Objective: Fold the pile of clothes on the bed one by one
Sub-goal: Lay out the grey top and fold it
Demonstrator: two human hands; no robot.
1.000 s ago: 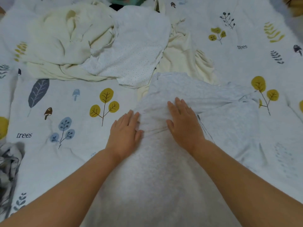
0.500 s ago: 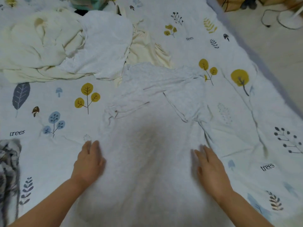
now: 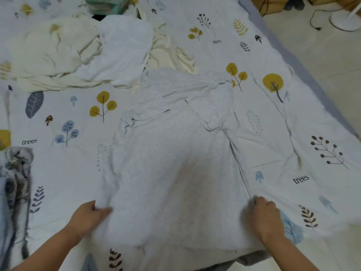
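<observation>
A pale grey garment [image 3: 175, 153] lies spread flat in the middle of the bed, its hem toward me and its sleeves folded across the top. My left hand [image 3: 88, 216] grips the garment's lower left edge, fingers curled under the cloth. My right hand [image 3: 263, 216] pinches the lower right edge at the side seam. Behind it lies the pile: a cream garment [image 3: 48, 51], a white dotted garment [image 3: 125, 51] and another cream piece [image 3: 170, 53], all crumpled.
The bed sheet [image 3: 293, 133] has a print of trees and leaves. A grey patterned cloth [image 3: 15, 182] lies at the left edge. The bed's right edge borders a pale floor with a fan base [image 3: 343, 20] and a cable. A teal item [image 3: 105, 4] sits at the far end.
Both hands slid from the middle of the garment down and outward along it, then took hold of its lower side edges. My view shifted right.
</observation>
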